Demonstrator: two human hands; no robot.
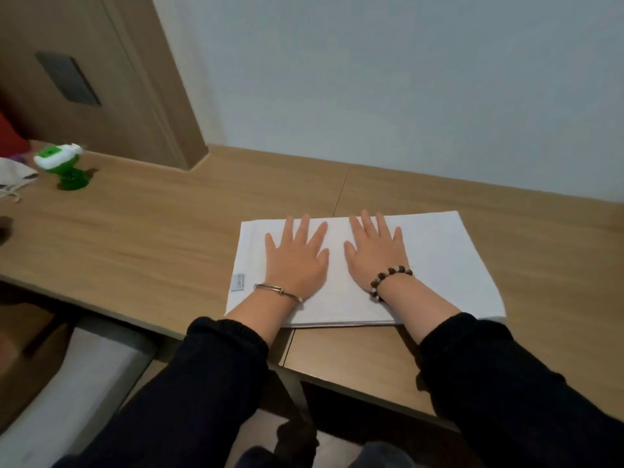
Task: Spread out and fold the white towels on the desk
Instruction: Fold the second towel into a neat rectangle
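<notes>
Both hands flat, palms down, on a folded white towel (439, 258). Left hand (297, 261): fingers straight and fanned apart, thumb out to the side, whole palm pressing the cloth; nothing pinched or curled round. Thin metal bangle (278, 290) on that wrist. Right hand (374, 255): same posture, fingers spread and extended toward the far edge of the towel, thumb angled inward toward the left hand, palm pressing down. Beaded bracelet (391, 276) on the right wrist. The two hands lie side by side, near but not touching, over the left-centre part of the towel; the right portion of the cloth lies uncovered. Towel is a neat rectangle with stacked layers showing along its near edge, which sits close to the front rim of the wooden desk (152, 238). Small sewn label (238, 282) at the towel's near-left corner, just left of the left wrist. Dark sleeves (489, 383) pushed up on both forearms. Far left of the desk, well apart from the towel: a green and white object (64, 167), blurred, on a round base.
</notes>
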